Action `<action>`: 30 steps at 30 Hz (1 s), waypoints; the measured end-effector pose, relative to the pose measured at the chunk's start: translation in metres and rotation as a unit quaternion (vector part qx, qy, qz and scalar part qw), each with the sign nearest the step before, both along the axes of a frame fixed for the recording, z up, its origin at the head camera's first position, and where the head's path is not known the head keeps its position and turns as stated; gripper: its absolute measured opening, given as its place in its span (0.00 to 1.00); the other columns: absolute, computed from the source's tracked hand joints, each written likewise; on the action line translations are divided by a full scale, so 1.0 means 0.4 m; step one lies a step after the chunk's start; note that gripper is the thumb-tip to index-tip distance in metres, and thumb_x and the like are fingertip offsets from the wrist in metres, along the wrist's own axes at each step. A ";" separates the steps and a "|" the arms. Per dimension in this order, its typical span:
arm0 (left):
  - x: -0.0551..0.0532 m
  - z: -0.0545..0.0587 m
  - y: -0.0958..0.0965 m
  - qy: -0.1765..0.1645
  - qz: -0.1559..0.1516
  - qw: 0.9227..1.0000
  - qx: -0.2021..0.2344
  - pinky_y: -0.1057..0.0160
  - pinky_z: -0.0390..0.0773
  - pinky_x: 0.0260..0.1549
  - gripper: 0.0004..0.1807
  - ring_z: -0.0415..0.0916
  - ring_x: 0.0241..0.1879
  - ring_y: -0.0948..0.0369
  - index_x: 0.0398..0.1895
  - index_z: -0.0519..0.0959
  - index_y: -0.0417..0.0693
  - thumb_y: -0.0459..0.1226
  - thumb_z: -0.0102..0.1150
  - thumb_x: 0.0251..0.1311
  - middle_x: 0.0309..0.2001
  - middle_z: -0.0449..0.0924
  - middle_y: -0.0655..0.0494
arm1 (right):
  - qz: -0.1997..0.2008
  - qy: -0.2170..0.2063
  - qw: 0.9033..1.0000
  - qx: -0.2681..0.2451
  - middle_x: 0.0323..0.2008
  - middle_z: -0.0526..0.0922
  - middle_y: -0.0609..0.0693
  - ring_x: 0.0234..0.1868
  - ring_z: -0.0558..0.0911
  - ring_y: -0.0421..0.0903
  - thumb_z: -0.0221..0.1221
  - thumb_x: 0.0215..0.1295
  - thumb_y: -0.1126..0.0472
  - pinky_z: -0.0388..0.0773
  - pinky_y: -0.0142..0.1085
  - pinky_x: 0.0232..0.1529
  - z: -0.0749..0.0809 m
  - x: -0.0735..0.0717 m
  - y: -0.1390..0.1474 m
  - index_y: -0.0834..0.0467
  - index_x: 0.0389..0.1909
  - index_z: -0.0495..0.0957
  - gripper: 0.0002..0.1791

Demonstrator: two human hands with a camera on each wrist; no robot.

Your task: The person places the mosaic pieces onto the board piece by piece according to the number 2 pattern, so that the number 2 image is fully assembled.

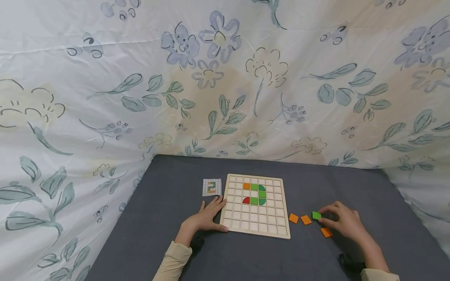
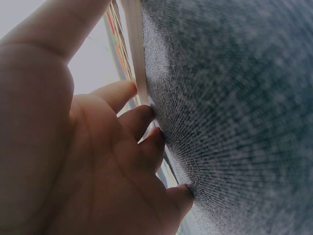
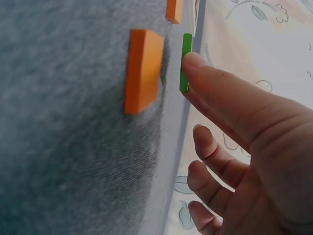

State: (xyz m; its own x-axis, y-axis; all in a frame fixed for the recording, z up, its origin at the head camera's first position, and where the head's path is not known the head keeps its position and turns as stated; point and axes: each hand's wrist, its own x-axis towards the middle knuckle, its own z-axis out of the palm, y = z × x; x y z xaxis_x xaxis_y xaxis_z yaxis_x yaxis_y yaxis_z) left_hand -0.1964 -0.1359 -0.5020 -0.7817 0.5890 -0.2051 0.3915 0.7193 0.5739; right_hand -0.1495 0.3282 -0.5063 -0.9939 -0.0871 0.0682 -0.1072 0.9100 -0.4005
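Between thumb and forefinger my right hand [image 1: 342, 220] pinches a green square tile [image 1: 316, 215], raised off the cloth in the right wrist view. Orange square tiles [image 1: 306, 219] lie around it, one of them [image 3: 144, 72] close below that hand. A wooden grid board [image 1: 254, 232] lies flat in the middle. On it, orange, green and red tiles [image 1: 254, 187], some with a rounded corner, form a curved figure. My left hand [image 1: 207, 216] rests at the board's left edge, fingers spread, with the thumb touching its near corner.
A small pattern card [image 1: 212, 187] with a coloured figure on a grid lies left of the board. Dark grey cloth [image 1: 168, 187] covers the table. Floral fabric [image 1: 225, 97] hangs behind and at both sides.
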 end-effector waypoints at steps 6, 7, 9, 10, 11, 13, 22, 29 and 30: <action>-0.001 0.003 0.000 0.004 -0.002 1.000 -0.003 0.34 0.32 0.64 0.54 0.34 0.73 0.48 0.73 0.46 0.47 0.54 0.66 0.49 0.74 0.39 0.45 | 0.006 0.004 1.000 -0.006 0.31 0.72 0.46 0.28 0.70 0.42 0.68 0.49 0.46 0.55 0.47 0.35 0.010 -0.011 -0.016 0.46 0.36 0.82 0.14; -0.001 0.003 0.000 0.005 -0.002 1.000 -0.004 0.34 0.32 0.63 0.54 0.34 0.73 0.48 0.73 0.47 0.47 0.54 0.66 0.49 0.74 0.39 0.45 | 0.008 0.008 1.000 -0.006 0.31 0.72 0.46 0.28 0.69 0.41 0.68 0.49 0.47 0.55 0.46 0.35 0.011 -0.013 -0.019 0.46 0.36 0.82 0.13; -0.001 0.003 0.000 0.005 -0.002 1.000 -0.002 0.34 0.32 0.63 0.54 0.34 0.73 0.48 0.73 0.47 0.47 0.54 0.66 0.49 0.74 0.39 0.45 | 0.011 0.018 1.000 -0.003 0.31 0.72 0.46 0.27 0.68 0.41 0.68 0.49 0.48 0.54 0.45 0.35 0.012 -0.017 -0.026 0.46 0.35 0.82 0.13; -0.001 0.003 0.000 0.004 -0.001 1.000 -0.001 0.34 0.32 0.63 0.54 0.34 0.73 0.48 0.73 0.47 0.46 0.54 0.66 0.49 0.74 0.39 0.45 | 0.012 0.022 1.000 -0.003 0.30 0.71 0.46 0.26 0.67 0.41 0.68 0.49 0.49 0.53 0.44 0.34 0.012 -0.019 -0.030 0.46 0.35 0.82 0.12; -0.001 0.002 0.000 0.004 -0.001 1.000 -0.001 0.34 0.32 0.63 0.54 0.34 0.73 0.48 0.73 0.47 0.47 0.54 0.66 0.49 0.74 0.39 0.45 | 0.014 0.025 1.000 -0.001 0.30 0.71 0.46 0.25 0.66 0.41 0.68 0.49 0.49 0.52 0.44 0.34 0.012 -0.021 -0.033 0.46 0.35 0.82 0.12; 0.000 0.002 0.000 0.003 0.000 1.000 -0.002 0.34 0.32 0.63 0.54 0.34 0.73 0.48 0.73 0.47 0.47 0.54 0.66 0.49 0.74 0.39 0.45 | 0.021 0.035 0.999 0.003 0.29 0.71 0.46 0.25 0.67 0.41 0.68 0.49 0.49 0.53 0.44 0.33 0.012 -0.024 -0.041 0.47 0.35 0.83 0.12; 0.003 0.001 0.000 0.001 0.001 1.000 0.002 0.34 0.31 0.64 0.54 0.34 0.73 0.48 0.73 0.46 0.47 0.54 0.66 0.49 0.74 0.39 0.45 | 0.033 0.042 0.999 -0.006 0.31 0.72 0.47 0.30 0.71 0.44 0.68 0.49 0.50 0.58 0.50 0.38 0.019 -0.040 -0.088 0.47 0.35 0.83 0.12; 0.004 0.003 0.000 0.002 -0.002 1.000 0.001 0.34 0.32 0.63 0.54 0.34 0.73 0.47 0.74 0.46 0.47 0.54 0.65 0.49 0.74 0.39 0.45 | 0.056 0.065 0.996 -0.019 0.32 0.73 0.46 0.31 0.72 0.43 0.68 0.50 0.51 0.58 0.49 0.39 0.014 -0.048 -0.127 0.47 0.35 0.83 0.11; 0.004 0.002 0.000 0.001 -0.002 1.000 0.000 0.34 0.32 0.63 0.54 0.34 0.73 0.48 0.73 0.46 0.47 0.55 0.65 0.49 0.74 0.39 0.45 | 0.058 0.066 0.996 -0.021 0.32 0.73 0.46 0.32 0.72 0.44 0.69 0.49 0.51 0.58 0.49 0.40 0.015 -0.049 -0.133 0.47 0.35 0.83 0.11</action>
State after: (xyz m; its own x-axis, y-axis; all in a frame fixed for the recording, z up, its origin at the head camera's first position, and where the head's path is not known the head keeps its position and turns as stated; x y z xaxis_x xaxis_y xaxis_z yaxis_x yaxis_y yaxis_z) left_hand -0.1948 -0.1357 -0.5011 -0.7792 0.5927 -0.2038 0.3958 0.7174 0.5733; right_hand -0.1690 0.2751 -0.5004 -0.9594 -0.1947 0.2039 -0.2647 0.8710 -0.4139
